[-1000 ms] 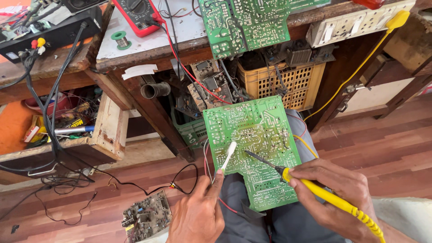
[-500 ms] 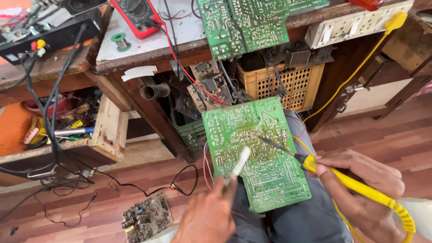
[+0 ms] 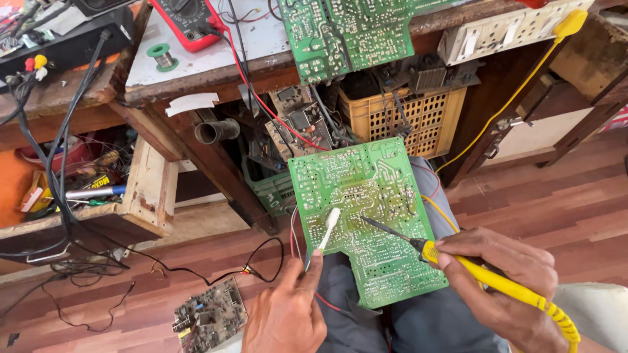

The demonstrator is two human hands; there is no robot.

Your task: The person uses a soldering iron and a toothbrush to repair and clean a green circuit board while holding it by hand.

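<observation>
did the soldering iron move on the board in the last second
Yes. Against the green circuit board, the yellow soldering iron tip slid right half a second ago, then came back left to the middle, near the white stick.

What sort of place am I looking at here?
Most likely a small electronics repair workshop: a green circuit board rests on the person's lap under a yellow-handled soldering iron, a red multimeter lies on the cluttered wooden bench, and a loose board lies on the floor.

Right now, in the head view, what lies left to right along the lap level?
Small circuit board on the floor → left hand → white swab → soldering iron's yellow handle in the right hand.
</observation>
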